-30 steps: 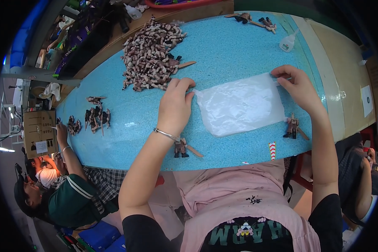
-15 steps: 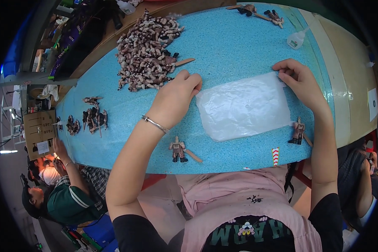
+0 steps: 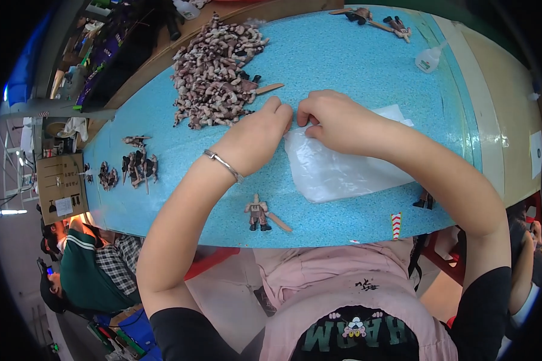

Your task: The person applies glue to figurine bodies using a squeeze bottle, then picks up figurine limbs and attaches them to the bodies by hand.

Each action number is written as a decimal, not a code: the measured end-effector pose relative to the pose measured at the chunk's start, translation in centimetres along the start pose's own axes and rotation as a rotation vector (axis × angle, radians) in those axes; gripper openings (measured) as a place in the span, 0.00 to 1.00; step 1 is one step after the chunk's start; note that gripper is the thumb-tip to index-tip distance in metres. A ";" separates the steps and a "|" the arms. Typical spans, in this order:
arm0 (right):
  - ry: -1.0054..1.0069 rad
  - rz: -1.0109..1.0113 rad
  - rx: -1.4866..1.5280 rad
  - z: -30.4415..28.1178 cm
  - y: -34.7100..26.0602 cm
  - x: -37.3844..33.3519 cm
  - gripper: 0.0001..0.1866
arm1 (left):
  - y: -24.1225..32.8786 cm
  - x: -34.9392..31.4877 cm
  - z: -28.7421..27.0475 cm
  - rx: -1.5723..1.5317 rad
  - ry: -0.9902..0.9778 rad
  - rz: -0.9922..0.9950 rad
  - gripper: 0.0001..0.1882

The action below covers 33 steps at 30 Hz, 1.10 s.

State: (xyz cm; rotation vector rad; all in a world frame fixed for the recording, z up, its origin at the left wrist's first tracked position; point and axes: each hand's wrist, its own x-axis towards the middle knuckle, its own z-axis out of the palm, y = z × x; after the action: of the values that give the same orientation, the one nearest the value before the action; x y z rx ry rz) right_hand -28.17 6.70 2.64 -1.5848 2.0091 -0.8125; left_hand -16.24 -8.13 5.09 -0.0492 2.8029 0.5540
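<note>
A translucent white plastic bag (image 3: 349,175) lies flat on the blue table in front of me. At its upper left corner my left hand (image 3: 259,133) is closed, fingertips pinched on the edge. Right beside those fingertips, my right hand (image 3: 337,123) is also closed at the bag's upper edge, its forearm crossing over the bag's right part. Below my left hand stands a small brown and pinkish toy figure (image 3: 257,213) with a tan blade-shaped piece (image 3: 279,222) next to it. Another toy figure (image 3: 424,200) is mostly hidden behind my right forearm.
A large heap of small brown and cream toy parts (image 3: 214,78) sits at the far left. Several assembled figures (image 3: 140,168) stand further left. A white squeeze bottle (image 3: 429,58) and more figures (image 3: 397,27) are at the far right. Another person (image 3: 90,265) works at the left.
My right hand has moved left from the bag's upper right corner to its upper left corner, beside my left hand. The person at the left has drawn an arm back from the table.
</note>
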 end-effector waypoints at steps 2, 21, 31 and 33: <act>-0.085 0.118 -0.081 0.2 -0.4 1.1 0.07 | 0.1 -0.1 -0.1 0.011 -0.005 -0.007 0.03; -0.270 0.323 -0.188 0.4 -1.5 3.6 0.10 | -1.6 -0.9 0.7 -0.244 0.122 0.100 0.06; -0.260 0.360 -0.112 0.0 -1.3 3.7 0.05 | -1.9 -2.4 1.2 -0.810 0.300 -0.100 0.02; -0.284 0.371 -0.058 -0.3 -1.2 3.8 0.05 | -2.3 -2.4 1.7 -0.818 0.322 -0.160 0.03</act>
State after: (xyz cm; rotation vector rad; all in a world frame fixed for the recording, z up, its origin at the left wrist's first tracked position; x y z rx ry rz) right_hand -28.45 2.84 3.70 -1.2195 2.0390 -0.3687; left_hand -13.31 -9.71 3.40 -0.5602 2.6035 1.7244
